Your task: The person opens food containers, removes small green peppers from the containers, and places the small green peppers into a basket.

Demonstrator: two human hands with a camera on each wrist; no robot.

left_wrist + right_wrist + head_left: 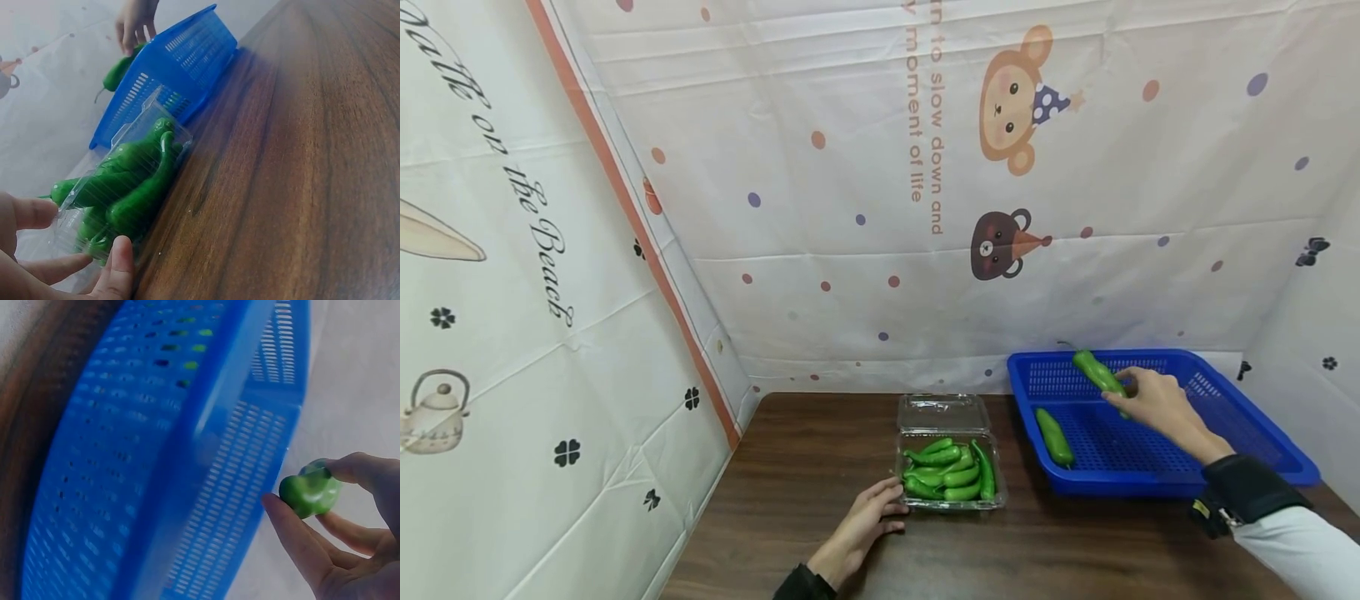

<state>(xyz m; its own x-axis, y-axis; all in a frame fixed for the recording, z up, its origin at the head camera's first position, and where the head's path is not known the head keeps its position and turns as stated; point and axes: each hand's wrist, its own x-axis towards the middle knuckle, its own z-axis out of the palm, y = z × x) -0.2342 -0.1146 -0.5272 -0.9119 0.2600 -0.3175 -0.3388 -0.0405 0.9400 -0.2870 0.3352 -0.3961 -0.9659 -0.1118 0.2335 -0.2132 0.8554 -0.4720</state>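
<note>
Over the blue basket (1150, 487), my right hand (1161, 408) pinches a green pepper (1097, 372) by one end, its stem pointing away to the upper left. The right wrist view shows the same pepper (309, 494) end-on between thumb and fingers. One more green pepper (1055, 437) lies inside the basket at the left. My left hand (872, 521) touches the near left corner of a clear plastic clamshell box (943, 412), its lid laid back. Several green peppers (955, 475) fill that box. In the left wrist view, the fingers (53, 270) spread around the box's corner.
Box and basket stand side by side on a brown wood-grain table (820, 450), the basket to the right. A white printed cloth (850, 292) hangs behind the table, with further cloth at the left and right sides.
</note>
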